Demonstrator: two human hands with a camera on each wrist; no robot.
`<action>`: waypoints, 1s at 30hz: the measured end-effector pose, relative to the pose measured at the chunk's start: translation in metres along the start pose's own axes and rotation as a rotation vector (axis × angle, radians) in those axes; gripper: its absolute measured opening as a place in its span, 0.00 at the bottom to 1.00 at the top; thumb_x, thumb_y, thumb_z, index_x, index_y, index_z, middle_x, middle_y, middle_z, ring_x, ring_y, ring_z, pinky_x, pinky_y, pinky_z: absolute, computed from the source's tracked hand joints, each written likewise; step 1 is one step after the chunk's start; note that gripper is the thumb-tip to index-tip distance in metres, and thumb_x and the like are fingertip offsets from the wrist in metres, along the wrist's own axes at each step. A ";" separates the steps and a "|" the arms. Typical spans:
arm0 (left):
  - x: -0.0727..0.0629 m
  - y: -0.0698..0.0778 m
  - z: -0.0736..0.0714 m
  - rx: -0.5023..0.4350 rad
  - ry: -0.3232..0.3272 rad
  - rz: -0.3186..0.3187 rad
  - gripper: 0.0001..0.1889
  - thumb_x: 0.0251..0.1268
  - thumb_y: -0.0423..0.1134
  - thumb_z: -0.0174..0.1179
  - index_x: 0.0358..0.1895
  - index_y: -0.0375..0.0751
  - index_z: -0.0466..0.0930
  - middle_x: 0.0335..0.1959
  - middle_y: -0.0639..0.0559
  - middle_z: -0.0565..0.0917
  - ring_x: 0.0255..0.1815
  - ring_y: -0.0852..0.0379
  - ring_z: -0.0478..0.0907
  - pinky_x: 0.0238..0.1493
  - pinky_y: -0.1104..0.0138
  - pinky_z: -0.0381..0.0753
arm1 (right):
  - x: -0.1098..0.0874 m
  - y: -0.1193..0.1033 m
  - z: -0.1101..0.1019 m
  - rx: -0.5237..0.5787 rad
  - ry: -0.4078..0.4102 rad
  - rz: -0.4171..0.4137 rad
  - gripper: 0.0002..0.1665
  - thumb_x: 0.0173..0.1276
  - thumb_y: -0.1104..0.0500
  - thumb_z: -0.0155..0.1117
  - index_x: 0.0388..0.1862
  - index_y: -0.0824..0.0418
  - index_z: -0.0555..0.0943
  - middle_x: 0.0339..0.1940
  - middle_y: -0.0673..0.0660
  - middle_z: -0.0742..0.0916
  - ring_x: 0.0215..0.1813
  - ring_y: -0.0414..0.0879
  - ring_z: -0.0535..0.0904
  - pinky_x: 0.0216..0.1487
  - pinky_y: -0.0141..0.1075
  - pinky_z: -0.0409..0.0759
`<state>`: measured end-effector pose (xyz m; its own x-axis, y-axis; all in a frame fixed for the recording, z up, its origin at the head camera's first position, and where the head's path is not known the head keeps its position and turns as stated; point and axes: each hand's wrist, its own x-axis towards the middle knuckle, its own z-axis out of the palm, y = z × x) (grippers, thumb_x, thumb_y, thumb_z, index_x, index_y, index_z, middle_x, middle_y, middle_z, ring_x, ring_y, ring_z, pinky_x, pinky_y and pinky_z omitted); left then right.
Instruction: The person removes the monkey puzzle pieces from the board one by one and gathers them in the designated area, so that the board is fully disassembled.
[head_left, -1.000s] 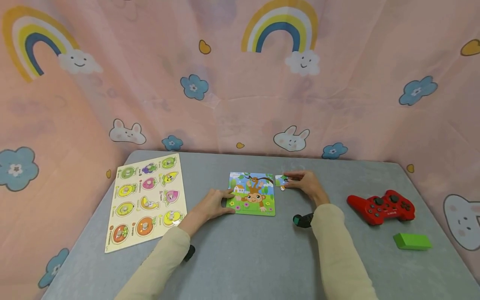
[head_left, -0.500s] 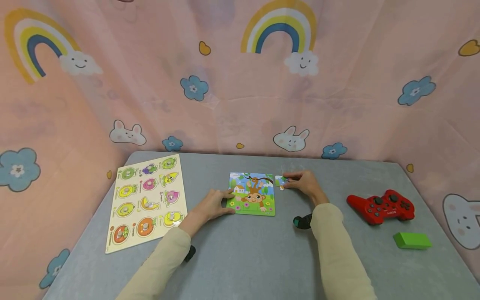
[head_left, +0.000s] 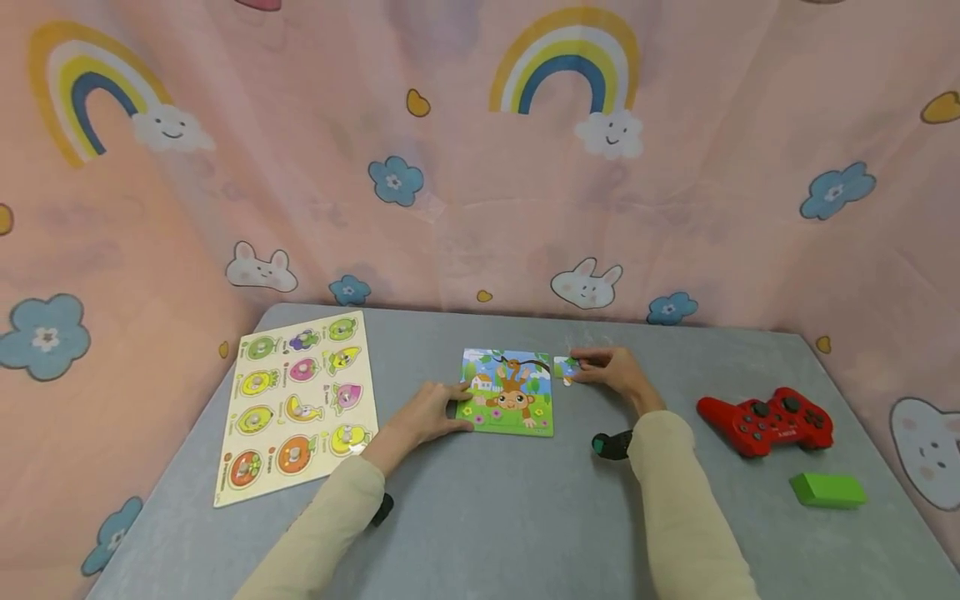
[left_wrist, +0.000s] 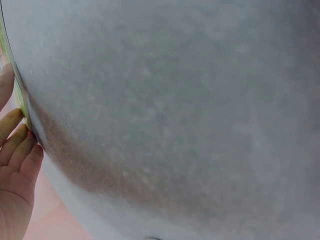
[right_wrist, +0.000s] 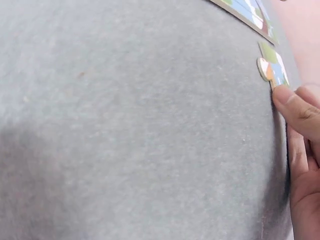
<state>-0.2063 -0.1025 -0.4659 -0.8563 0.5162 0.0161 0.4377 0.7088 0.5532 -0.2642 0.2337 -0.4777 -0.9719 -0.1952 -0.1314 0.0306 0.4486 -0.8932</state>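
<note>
A square jigsaw puzzle (head_left: 508, 392) with a monkey picture lies on the grey table. My left hand (head_left: 429, 414) rests at its left edge, thumb by the near left corner and fingertips on the side. In the left wrist view, the left hand's fingers (left_wrist: 20, 150) lie against the board's edge, fairly straight. Just right of the puzzle, my right hand (head_left: 613, 373) pinches a small jigsaw piece (head_left: 565, 368) between thumb and fingers. The right wrist view shows this jigsaw piece (right_wrist: 270, 64) low at the table, a small gap from the puzzle; the thumb covers part of it.
A fruit peg board (head_left: 296, 404) lies at the left. On the right are a red game controller (head_left: 772, 421) and a green block (head_left: 828, 490). Behind the grey table (head_left: 517, 517) hangs a pink patterned cloth (head_left: 465, 233).
The whole head view has shifted slightly. Both hands, the puzzle and the pinched piece keep about the same places relative to each other.
</note>
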 end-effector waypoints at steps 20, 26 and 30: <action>0.000 -0.002 -0.001 -0.019 0.003 -0.005 0.27 0.52 0.41 0.72 0.55 0.31 0.80 0.61 0.38 0.75 0.63 0.41 0.71 0.58 0.55 0.75 | 0.004 -0.018 0.024 0.209 -0.006 -0.052 0.30 0.62 0.66 0.68 0.63 0.68 0.73 0.63 0.65 0.78 0.64 0.56 0.73 0.61 0.37 0.73; 0.000 -0.002 0.000 -0.014 0.000 0.003 0.27 0.52 0.41 0.72 0.55 0.31 0.80 0.62 0.38 0.75 0.63 0.40 0.70 0.59 0.55 0.74 | 0.010 -0.024 0.049 0.225 -0.007 -0.073 0.29 0.61 0.67 0.69 0.62 0.69 0.75 0.61 0.66 0.78 0.66 0.57 0.71 0.68 0.47 0.65; 0.001 -0.002 0.001 -0.012 0.002 0.005 0.27 0.51 0.41 0.73 0.55 0.32 0.80 0.62 0.39 0.75 0.63 0.40 0.70 0.60 0.55 0.73 | 0.014 -0.029 0.064 0.211 0.028 -0.085 0.28 0.59 0.68 0.70 0.59 0.69 0.77 0.60 0.66 0.80 0.65 0.56 0.71 0.70 0.46 0.63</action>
<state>-0.2075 -0.1030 -0.4682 -0.8547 0.5187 0.0207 0.4388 0.7005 0.5628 -0.2634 0.1622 -0.4812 -0.9790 -0.1993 -0.0420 -0.0068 0.2382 -0.9712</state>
